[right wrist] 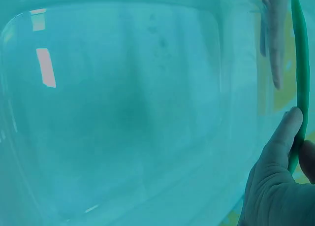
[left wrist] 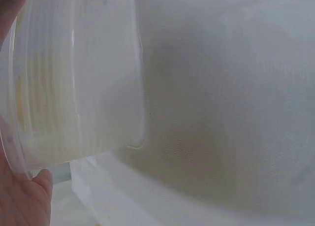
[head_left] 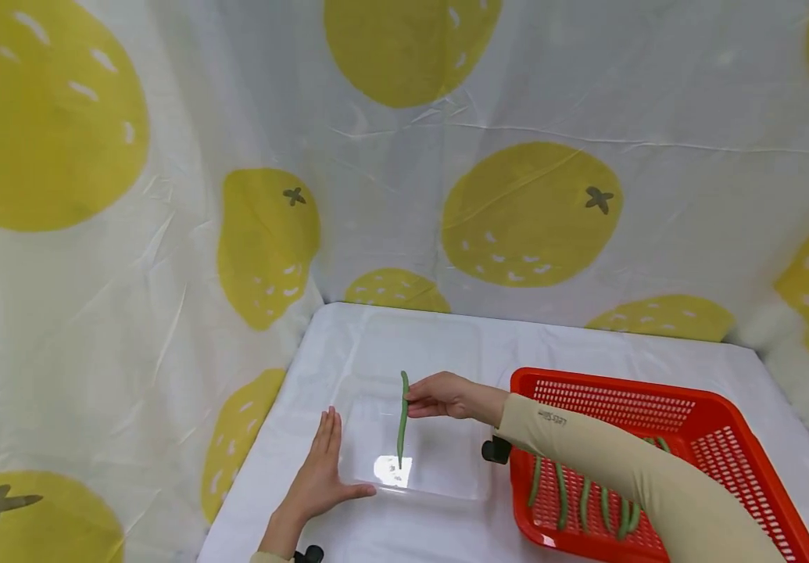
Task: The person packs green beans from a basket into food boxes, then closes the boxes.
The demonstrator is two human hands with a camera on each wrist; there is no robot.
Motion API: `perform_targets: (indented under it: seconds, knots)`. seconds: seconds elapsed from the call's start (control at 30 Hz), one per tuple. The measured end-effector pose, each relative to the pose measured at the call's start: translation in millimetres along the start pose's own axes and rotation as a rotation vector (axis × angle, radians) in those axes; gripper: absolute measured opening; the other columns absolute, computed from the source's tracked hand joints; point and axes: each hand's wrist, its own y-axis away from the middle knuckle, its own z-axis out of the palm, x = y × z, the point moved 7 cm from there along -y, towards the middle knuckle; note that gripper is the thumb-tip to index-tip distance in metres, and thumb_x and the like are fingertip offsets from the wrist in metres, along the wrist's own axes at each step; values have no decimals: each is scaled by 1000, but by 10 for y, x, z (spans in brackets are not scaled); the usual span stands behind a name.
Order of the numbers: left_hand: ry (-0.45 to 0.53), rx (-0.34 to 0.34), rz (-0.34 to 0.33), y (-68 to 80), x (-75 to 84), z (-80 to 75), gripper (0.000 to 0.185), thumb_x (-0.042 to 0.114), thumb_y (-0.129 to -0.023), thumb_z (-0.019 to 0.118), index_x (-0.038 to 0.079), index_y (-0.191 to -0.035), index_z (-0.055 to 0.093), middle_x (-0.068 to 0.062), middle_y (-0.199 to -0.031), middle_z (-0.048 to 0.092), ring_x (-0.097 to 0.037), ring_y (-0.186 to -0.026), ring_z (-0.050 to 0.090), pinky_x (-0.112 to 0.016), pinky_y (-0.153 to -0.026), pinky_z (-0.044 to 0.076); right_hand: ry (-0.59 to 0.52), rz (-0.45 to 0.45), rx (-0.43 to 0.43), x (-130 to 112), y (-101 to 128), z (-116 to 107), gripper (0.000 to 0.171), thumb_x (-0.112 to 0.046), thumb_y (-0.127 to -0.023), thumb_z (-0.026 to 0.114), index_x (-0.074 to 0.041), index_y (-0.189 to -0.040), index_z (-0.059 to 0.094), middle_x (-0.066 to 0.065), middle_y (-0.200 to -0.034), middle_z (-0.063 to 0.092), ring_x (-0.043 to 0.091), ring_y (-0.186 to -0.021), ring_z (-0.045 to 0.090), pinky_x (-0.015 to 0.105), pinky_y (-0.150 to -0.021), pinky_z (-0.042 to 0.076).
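My right hand (head_left: 442,395) pinches one green bean (head_left: 402,426), near upright, over the clear box (head_left: 446,465). My left hand (head_left: 321,469), thumb wide of its straight fingers, touches that box around eight o'clock. At four o'clock from it on the desk (head_left: 657,358), a red basket (head_left: 714,410) holds more beans (head_left: 562,496). Small lettering on my right sleeve (head_left: 587,442) perhaps reads "LetsSlim".
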Motion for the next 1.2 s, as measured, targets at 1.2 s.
perform_targets:
  seconds: [1.2]
  knots:
    - [3, -49, 39, -176, 68, -40, 139, 64, -57, 80, 1, -151, 0, -15, -157, -4, -29, -143, -4, -49, -109, 18, -109, 57, 92, -56, 329, -532, 37, -20, -99, 52, 10, -121, 54, 23, -104, 66, 32, -91, 67, 41, -81, 52]
